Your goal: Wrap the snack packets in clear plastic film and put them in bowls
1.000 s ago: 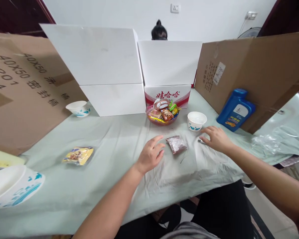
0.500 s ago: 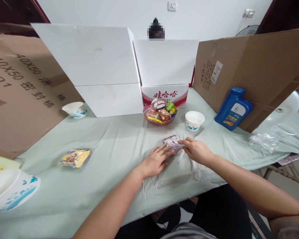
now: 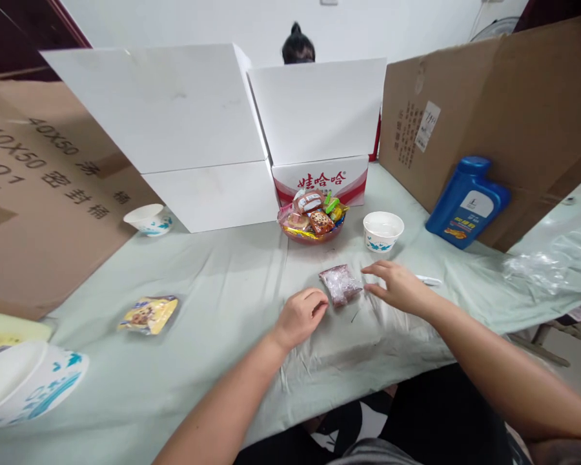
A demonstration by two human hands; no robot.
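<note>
A small wrapped packet [image 3: 341,285], reddish brown under shiny clear film, lies flat on the cloth between my two hands. Just left of it, my left hand [image 3: 302,316] rests with its fingers curled in and nothing visible in them. At the packet's right edge is my right hand [image 3: 394,287], thumb and fingers apart, holding nothing. A slim white object [image 3: 429,280] lies behind my right wrist, its kind unclear. Beyond the packet stands a bowl of wrapped snacks [image 3: 312,234], with a white paper bowl [image 3: 383,232] to its right.
A yellow snack packet [image 3: 150,314] and two more paper bowls, one far [image 3: 150,221] and one near [image 3: 39,387], are on the left. A blue bottle [image 3: 467,203] leans by the right carton [image 3: 484,123]. White boxes [image 3: 164,110] stand at the back, a person's head [image 3: 297,45] behind them.
Both hands have come off the packet: my left hand has drawn back and curled, my right has lifted right and opened. The slim white object now shows. The view has shifted slightly.
</note>
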